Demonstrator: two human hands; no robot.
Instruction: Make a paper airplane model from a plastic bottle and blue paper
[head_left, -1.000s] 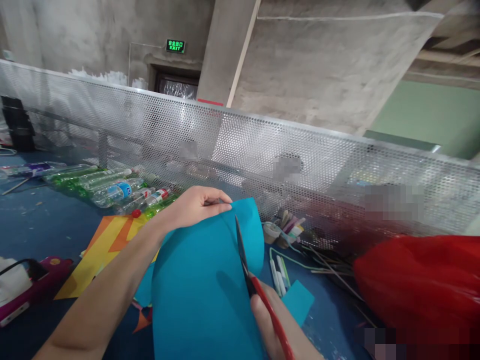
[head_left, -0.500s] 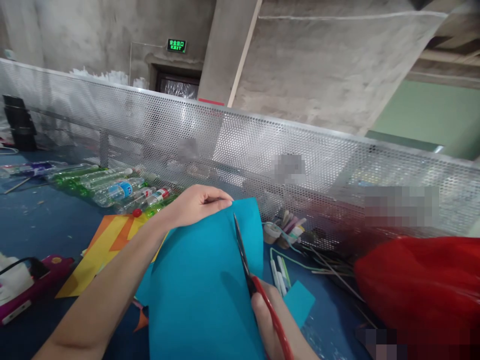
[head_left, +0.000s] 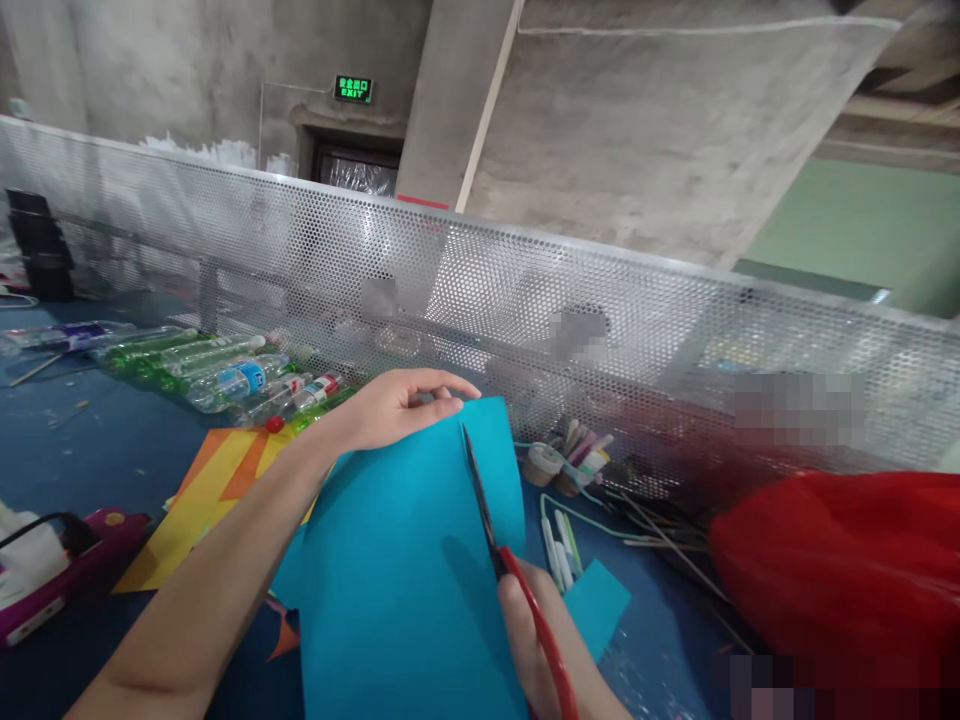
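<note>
I worked in dim light; a soft shadow darkened my blue sheet (head_left: 382,560), the exit sign (head_left: 353,89) glowed upper left, and pixelation masked the lower right.

Scissors (head_left: 512,562) at curved blue ppr (head_left: 394,560)

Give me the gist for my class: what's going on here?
Someone is working on a curved sheet of blue paper. Their left hand touches its far edge, while the right hand grips red-handled scissors, a blade over the sheet pointing toward that edge; how far any cut runs is unclear. Yellow and orange paper and bottles lie to the left, a smaller blue piece to the right.
</note>
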